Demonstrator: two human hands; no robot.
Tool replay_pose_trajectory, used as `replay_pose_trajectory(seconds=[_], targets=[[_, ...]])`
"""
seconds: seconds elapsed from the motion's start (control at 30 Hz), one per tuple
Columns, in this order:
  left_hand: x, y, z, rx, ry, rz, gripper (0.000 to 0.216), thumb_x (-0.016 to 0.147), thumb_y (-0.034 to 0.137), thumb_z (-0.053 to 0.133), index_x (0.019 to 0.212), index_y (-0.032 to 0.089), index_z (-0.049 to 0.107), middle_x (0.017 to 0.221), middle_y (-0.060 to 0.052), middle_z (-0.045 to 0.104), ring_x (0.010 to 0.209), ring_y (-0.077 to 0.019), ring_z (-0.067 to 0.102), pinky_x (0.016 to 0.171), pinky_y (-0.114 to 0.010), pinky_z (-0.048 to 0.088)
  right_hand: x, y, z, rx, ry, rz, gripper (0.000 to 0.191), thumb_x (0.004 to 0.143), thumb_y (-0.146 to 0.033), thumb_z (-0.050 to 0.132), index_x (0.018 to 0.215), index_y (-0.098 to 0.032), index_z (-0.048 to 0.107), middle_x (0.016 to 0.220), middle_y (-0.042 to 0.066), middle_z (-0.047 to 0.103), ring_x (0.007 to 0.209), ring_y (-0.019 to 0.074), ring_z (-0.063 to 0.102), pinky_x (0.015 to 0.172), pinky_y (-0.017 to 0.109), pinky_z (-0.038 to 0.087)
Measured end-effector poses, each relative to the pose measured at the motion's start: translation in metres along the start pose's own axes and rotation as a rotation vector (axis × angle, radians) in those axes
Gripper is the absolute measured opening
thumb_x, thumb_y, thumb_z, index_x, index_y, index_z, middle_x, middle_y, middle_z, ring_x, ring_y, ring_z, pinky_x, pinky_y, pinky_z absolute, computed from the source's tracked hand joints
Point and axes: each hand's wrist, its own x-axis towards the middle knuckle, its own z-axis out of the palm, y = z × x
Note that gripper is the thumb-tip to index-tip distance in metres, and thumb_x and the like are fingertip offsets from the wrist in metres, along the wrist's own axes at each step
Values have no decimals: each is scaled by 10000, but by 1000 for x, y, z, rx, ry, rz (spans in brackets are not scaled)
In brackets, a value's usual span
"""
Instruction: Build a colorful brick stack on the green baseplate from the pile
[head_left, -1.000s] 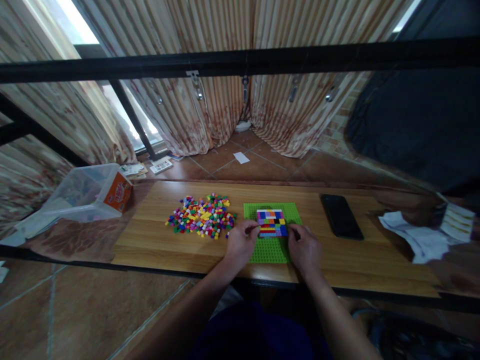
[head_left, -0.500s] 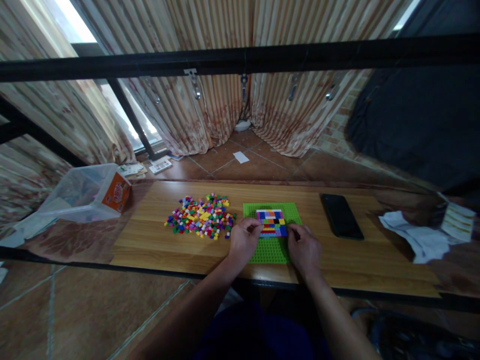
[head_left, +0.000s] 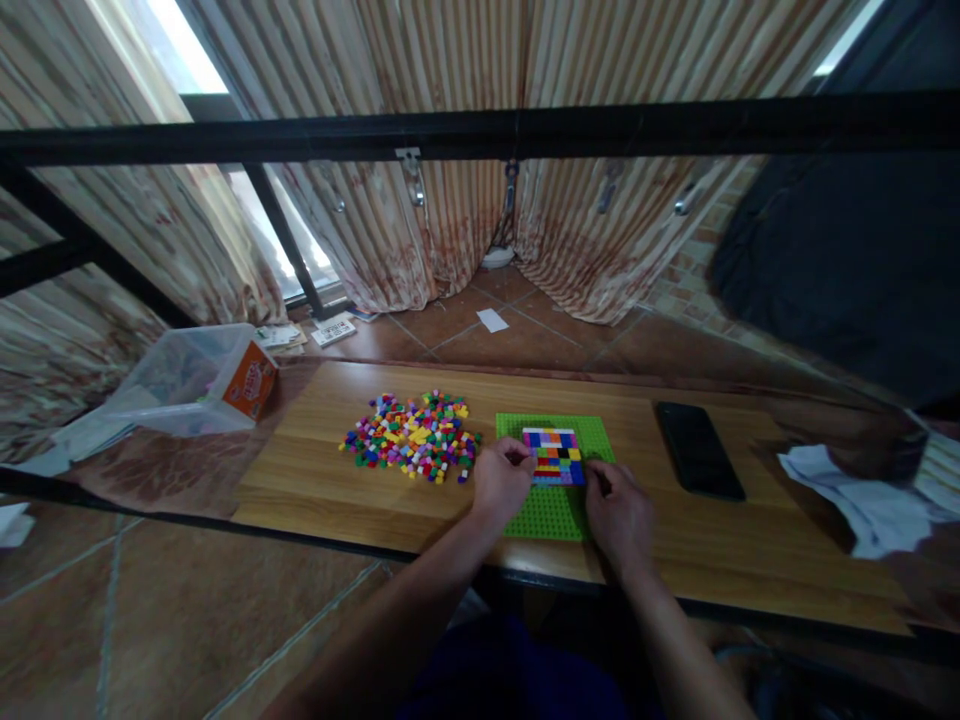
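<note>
A green studded baseplate (head_left: 551, 512) lies on the wooden table, carrying a rectangular block of multicoloured toy bricks (head_left: 553, 458). At the block's left edge is my left hand (head_left: 502, 482), its thumb and fingers curled together in a pinch. Along the right edge, my right hand (head_left: 621, 508) is also closed, thumb and forefinger close to the block's lower right corner. Whatever the fingertips hold is too small or hidden to make out. To the left of my left hand spreads a pile of small loose toy bricks (head_left: 412, 435) in many colours.
A black phone (head_left: 699, 450) lies right of the baseplate, with crumpled white paper (head_left: 855, 500) beyond it. A clear plastic box (head_left: 187, 385) with an orange label stands at the left. A black metal bar (head_left: 465, 135) crosses above the table (head_left: 315, 500); curtains hang behind.
The whole view has shifted, so the table and things on it sit slightly further right and lower. Both hands stay at the sides of the brick block with little visible movement.
</note>
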Motion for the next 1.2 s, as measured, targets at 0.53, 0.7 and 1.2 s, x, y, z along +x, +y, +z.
replay_pose_trajectory(seconds=[0.53, 0.7, 1.2], targets=[[3, -6, 1, -133, -53, 10, 88, 686, 90, 646, 641, 166, 648, 606, 33, 626, 574, -101, 570, 551, -200, 447, 0, 3, -2, -16, -13, -30, 472, 912, -489, 376, 952, -162, 713, 904, 117, 695, 774, 220, 619, 706, 326, 443], [-4, -15, -1, -190, -55, 93, 175, 718, 27, 544, 757, 169, 638, 728, 18, 647, 700, -113, 607, 678, -220, 490, 1, 3, -3, -12, -13, -44, 453, 906, -461, 390, 952, -145, 711, 922, 132, 698, 795, 229, 625, 727, 331, 449], [-31, -19, -9, 90, -74, 374, 474, 722, 233, 694, 1176, 220, 557, 1032, -43, 630, 890, -192, 614, 827, -327, 516, -1, 6, -5, -76, -30, -53, 427, 906, -441, 394, 978, -149, 697, 959, 145, 696, 823, 250, 633, 714, 343, 450]])
